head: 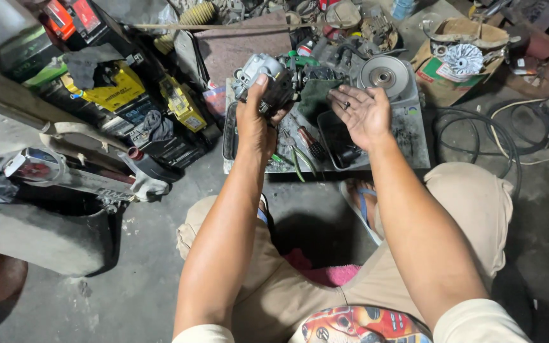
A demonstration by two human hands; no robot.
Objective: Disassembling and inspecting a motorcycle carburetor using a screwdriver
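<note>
My left hand [255, 124] grips a greasy metal engine part [265, 79], grey on top and black below, and holds it up above a dirty metal tray [414, 136]. My right hand [363, 114] hovers beside it, palm up and fingers spread, with a ring on one finger and nothing in it. Under the hands lie pliers with green handles [300, 162], a dark brush [312, 147] and a small black tub [341, 143]. A round silver disc [384, 76] rests at the tray's far right. A dark green rag [316, 95] lies between the hands.
Yellow and black batteries [122, 89] are stacked at the left, with a motorcycle part [65, 171] below them. A cardboard box [459, 60] with a finned metal rotor stands at the far right. Black cables [503, 127] coil on the concrete floor. My knees and a sandal [360, 206] are below.
</note>
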